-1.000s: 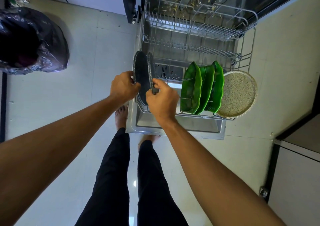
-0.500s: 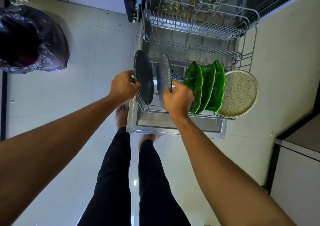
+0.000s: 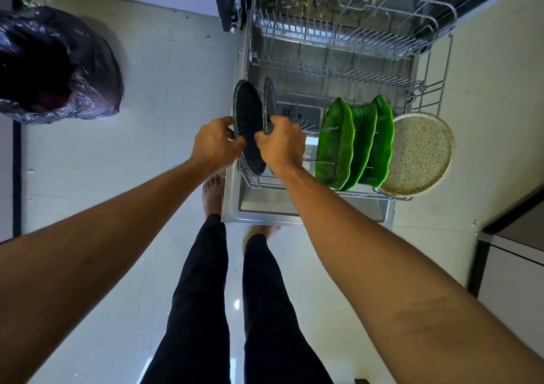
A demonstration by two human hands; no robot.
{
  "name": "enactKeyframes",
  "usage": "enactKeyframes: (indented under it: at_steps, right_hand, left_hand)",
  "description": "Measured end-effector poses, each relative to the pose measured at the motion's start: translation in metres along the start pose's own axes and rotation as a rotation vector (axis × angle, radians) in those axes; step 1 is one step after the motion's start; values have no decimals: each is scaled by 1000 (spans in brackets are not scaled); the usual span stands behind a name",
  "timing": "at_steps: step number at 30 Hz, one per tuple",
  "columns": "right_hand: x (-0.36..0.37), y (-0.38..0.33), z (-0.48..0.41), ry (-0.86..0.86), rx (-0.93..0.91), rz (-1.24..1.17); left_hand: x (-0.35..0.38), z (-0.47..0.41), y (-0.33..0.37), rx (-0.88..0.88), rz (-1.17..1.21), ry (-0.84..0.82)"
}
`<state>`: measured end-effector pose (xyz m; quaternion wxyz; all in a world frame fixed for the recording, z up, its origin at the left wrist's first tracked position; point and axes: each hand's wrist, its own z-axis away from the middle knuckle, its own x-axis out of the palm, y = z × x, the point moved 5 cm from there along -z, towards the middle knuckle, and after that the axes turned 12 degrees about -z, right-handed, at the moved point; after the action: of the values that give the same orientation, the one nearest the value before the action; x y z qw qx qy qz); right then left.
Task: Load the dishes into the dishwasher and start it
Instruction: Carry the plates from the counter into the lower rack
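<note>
Left grip (image 3: 216,143): holds dark plate (image 3: 248,118) rim, centre frame.
Right grip (image 3: 281,145): pinches second plate (image 3: 269,98), just beside.
Right: green plates (image 3: 338,145) in rack (image 3: 435,89).

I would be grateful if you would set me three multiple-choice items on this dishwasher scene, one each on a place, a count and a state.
1. Where is the beige speckled plate?
A. At the right end of the rack, beside the green plates.
B. On the floor.
C. On a countertop.

2. How many green plates stand in the rack?
A. Two.
B. Three.
C. Five.

3. What are the left hand and the right hand doing?
A. Hanging idle.
B. Gripping the left dark plate and the right dark plate.
C. Pressing buttons.

Answers:
1 A, it stands at the rack's right end, just past the green ones.
2 B, three green rims show side by side.
3 B, each hand's fingers curl round its own plate's edge.
</note>
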<state>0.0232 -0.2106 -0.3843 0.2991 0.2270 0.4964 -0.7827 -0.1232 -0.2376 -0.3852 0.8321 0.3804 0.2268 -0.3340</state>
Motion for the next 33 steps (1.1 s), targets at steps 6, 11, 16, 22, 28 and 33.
enactKeyframes:
  at_steps: [6, 11, 16, 22, 28, 33]
  right_hand:
    - [8, 34, 21, -107, 151, -4]
    - [4, 52, 32, -129, 244, -102]
    - [-5, 49, 32, -177, 245, -127]
    - [-25, 35, 34, -198, 300, -114]
    - [-57, 3, 43, -172, 291, -137]
    - [-73, -58, 56, -165, 211, -31]
  left_hand:
    - [3, 1, -7, -2, 2, -13]
    - [5, 5, -10, -19, -13, -29]
    - [6, 16, -13, -30, -24, -51]
    - [-12, 40, -23, 13, -90, -67]
    - [-63, 70, -41, 24, -155, -28]
    - [-137, 91, -67, 45, -189, 71]
